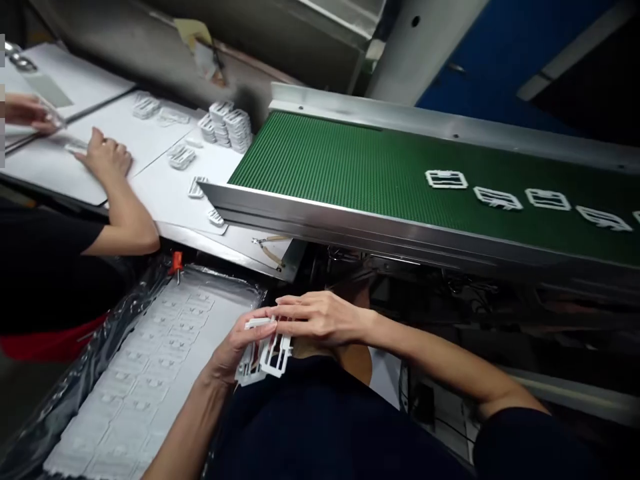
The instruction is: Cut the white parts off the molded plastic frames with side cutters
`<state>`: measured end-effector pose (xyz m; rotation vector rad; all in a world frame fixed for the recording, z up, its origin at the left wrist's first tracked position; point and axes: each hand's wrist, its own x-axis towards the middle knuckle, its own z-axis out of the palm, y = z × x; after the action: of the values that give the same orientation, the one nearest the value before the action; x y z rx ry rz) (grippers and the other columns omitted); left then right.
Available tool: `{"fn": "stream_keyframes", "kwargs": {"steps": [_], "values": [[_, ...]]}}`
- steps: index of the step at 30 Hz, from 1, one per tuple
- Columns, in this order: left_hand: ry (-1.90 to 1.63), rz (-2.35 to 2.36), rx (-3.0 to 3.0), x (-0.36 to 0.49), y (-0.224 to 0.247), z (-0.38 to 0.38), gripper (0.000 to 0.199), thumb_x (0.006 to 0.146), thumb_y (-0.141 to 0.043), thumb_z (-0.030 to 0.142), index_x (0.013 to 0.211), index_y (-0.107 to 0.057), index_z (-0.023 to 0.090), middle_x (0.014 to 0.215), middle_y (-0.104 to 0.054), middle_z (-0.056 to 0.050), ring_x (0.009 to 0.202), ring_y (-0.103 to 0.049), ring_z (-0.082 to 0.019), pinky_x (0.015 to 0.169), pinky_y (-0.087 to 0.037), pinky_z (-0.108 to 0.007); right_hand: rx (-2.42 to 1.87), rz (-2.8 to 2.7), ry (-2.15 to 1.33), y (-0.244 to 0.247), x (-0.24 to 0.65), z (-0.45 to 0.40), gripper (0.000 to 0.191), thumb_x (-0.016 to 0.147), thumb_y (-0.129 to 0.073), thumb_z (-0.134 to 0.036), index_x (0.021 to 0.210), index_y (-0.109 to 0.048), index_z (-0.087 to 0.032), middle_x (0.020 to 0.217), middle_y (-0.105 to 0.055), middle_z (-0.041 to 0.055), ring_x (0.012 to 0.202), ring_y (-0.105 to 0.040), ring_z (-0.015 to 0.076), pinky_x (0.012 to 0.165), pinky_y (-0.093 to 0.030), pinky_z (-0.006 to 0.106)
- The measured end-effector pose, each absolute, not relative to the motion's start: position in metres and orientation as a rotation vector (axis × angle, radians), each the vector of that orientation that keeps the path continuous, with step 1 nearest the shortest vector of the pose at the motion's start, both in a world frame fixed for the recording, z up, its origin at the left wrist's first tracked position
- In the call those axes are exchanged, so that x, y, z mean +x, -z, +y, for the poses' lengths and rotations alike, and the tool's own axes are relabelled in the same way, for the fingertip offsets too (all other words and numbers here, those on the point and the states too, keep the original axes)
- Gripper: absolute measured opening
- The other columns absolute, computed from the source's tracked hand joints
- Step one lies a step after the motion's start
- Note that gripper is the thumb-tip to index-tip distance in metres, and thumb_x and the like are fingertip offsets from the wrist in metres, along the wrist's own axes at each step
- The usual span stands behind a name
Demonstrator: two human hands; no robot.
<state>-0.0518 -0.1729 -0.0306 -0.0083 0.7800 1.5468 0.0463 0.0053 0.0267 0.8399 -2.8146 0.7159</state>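
Observation:
Close to my body, my left hand (235,343) grips a white plastic frame (249,375) with rectangular openings. Partly overlapping it is a second white plastic frame (277,363), pinched at its top by my right hand (323,317), whose fingers reach across to the left hand. My fingers cover the upper edges of both pieces. To the left of my hands stands a box lined with clear plastic, in which similar white pieces (145,353) lie in rows on a pale sheet (235,287).
A green conveyor belt (320,160) with metal side rails carries several white frames (447,179). Stacked frames (230,127) and yellow-handled pliers (270,250) lie on the white table (155,150). A co-worker's hand (107,157) rests at left. An orange-handled tool (177,263) sits at the box edge.

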Motion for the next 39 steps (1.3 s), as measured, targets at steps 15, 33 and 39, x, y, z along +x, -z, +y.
{"fn": "stream_keyframes", "kwargs": {"steps": [15,33,39], "values": [[-1.755,1.414,-0.246,-0.025,0.04,-0.205,0.025,0.065,-0.077,0.028,0.077,-0.061,0.014,0.062,-0.061,0.0,0.049,-0.054,-0.01,0.045,-0.045,-0.017,-0.529,-3.178,-0.622,0.125,-0.099,0.059,0.079,0.077,-0.062,-0.045,0.14,-0.027,-0.013,0.14,-0.038,0.0169,0.128,-0.032,0.0296,0.105,-0.022,0.042],[-1.688,1.341,-0.253,-0.048,0.05,-0.183,0.025,0.062,-0.078,0.025,0.078,-0.062,0.013,0.065,-0.061,-0.001,0.049,-0.055,-0.01,0.046,-0.048,-0.018,-1.507,-2.079,-1.982,0.119,0.115,0.025,0.034,0.074,-0.039,-0.051,0.069,-0.047,-0.019,0.062,-0.054,0.0037,0.055,-0.052,0.014,0.051,-0.042,0.026],[-1.63,1.305,-0.19,-0.047,0.052,-0.17,0.024,0.063,-0.078,0.025,0.079,-0.062,0.013,0.066,-0.061,-0.001,0.05,-0.056,-0.01,0.048,-0.048,-0.019,-1.379,-1.548,-2.22,0.09,0.134,-0.021,0.026,0.069,-0.061,-0.039,0.085,-0.055,-0.018,0.061,-0.046,-0.0028,0.048,-0.04,0.0081,0.046,-0.033,0.023]]}}
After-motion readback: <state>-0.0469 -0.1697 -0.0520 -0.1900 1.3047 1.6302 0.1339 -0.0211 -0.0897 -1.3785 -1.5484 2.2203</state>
